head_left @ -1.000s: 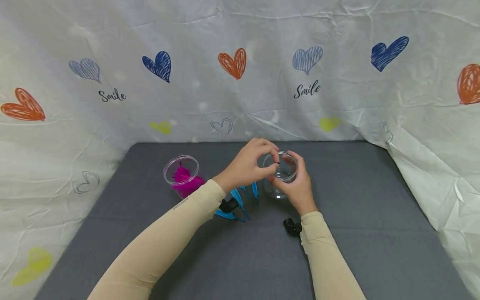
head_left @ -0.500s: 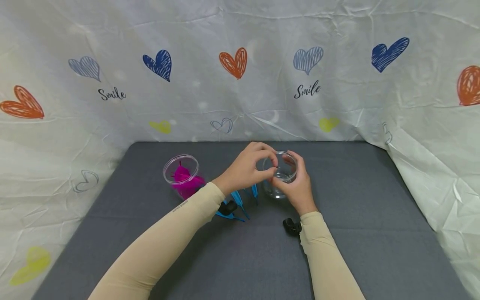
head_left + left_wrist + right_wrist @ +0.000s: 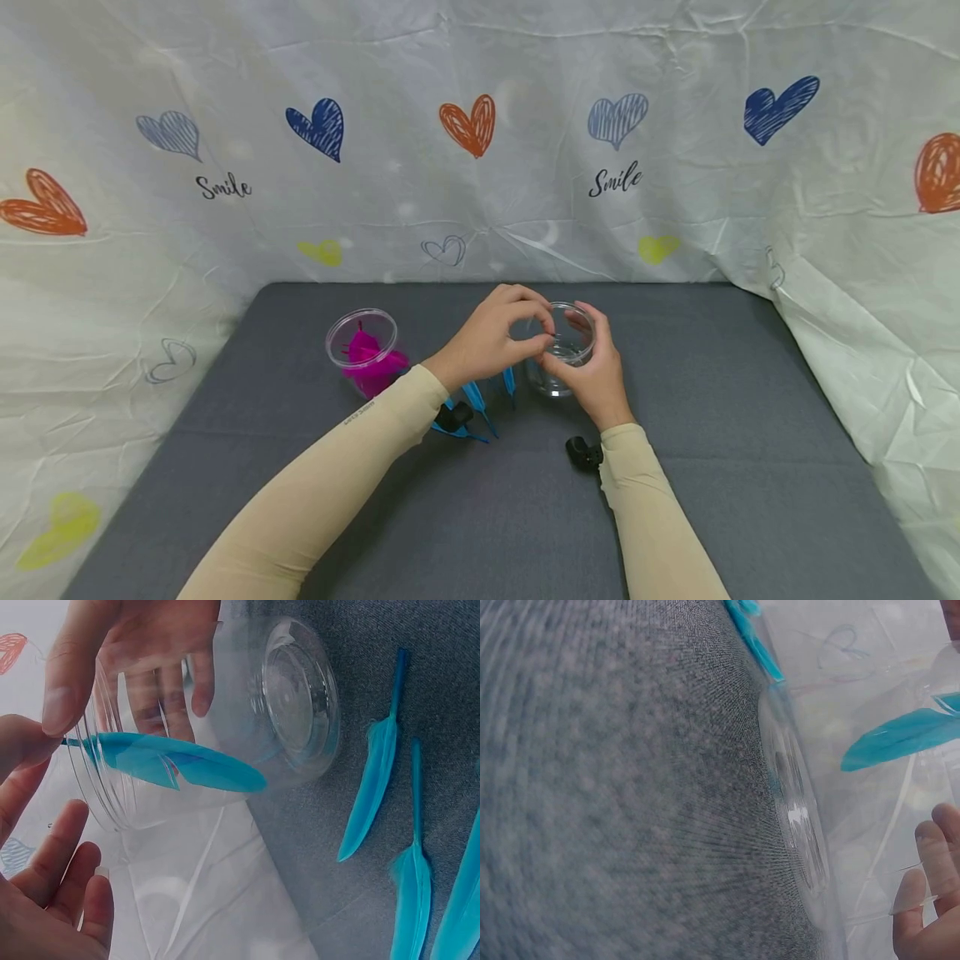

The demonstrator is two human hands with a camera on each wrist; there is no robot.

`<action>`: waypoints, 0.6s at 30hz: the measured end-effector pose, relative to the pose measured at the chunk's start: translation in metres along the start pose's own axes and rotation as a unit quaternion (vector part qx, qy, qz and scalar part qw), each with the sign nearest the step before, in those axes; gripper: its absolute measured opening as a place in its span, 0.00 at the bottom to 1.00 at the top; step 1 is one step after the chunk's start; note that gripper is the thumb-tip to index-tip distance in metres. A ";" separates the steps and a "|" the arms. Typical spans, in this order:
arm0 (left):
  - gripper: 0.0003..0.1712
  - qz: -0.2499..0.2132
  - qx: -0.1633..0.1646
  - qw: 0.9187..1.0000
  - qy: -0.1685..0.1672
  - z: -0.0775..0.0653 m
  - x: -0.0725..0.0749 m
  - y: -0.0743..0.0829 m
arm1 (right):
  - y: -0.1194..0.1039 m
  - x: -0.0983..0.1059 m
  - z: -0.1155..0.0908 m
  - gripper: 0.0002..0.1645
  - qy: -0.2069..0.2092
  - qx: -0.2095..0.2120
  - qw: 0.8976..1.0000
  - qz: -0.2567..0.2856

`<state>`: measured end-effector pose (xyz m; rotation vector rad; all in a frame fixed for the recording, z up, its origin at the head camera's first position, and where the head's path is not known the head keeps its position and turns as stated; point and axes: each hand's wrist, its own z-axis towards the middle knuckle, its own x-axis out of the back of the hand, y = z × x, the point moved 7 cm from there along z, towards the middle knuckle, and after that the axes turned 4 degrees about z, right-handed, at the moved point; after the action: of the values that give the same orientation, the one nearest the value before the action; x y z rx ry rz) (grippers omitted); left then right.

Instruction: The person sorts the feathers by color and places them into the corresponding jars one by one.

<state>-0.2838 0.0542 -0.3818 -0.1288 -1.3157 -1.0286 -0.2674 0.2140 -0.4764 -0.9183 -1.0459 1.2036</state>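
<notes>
My right hand (image 3: pixel 600 375) holds a clear jar (image 3: pixel 551 387) upright around its side, with the fingers behind it in the left wrist view. Over the jar's mouth, my left hand (image 3: pixel 491 329) pinches the bare quill end of a blue feather (image 3: pixel 180 761). The feather's vane hangs inside the jar, its tip above the bottom, as the right wrist view (image 3: pixel 900 739) also shows. Several more blue feathers (image 3: pixel 476 398) lie on the table left of the jar, partly hidden under my left forearm.
A second clear container (image 3: pixel 327 340) stands to the left, with bright pink feathers (image 3: pixel 367 354) in it. The grey cloth-covered table (image 3: pixel 480 517) meets a white curtain (image 3: pixel 525 50) printed with hearts at its back edge. A black wrist camera (image 3: pixel 583 454) sits at each cuff.
My left hand has sunk slightly toward the jar's mouth, mostly in the first half second. The right hand and the jar have stayed in place.
</notes>
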 end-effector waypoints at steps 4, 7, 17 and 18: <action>0.03 0.001 0.007 1.000 -0.002 -0.001 0.000 -0.003 | 0.001 0.000 0.000 0.56 -0.001 -0.003 1.000 0.000; 0.05 0.000 0.012 1.000 -0.005 -0.002 0.000 -0.004 | 0.002 -0.001 0.000 0.55 -0.002 -0.002 1.000 0.005; 0.13 -0.010 0.038 0.999 -0.002 -0.015 0.012 -0.016 | 0.002 0.000 -0.001 0.56 -0.005 -0.009 1.000 0.010; 0.14 -0.005 0.045 0.999 -0.003 -0.017 0.013 -0.018 | 0.003 0.001 0.000 0.56 -0.004 -0.009 1.000 0.010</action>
<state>-0.2850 0.0261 -0.3847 -0.0565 -1.3680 -0.9761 -0.2679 0.2149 -0.4788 -0.9406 -1.0565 1.2178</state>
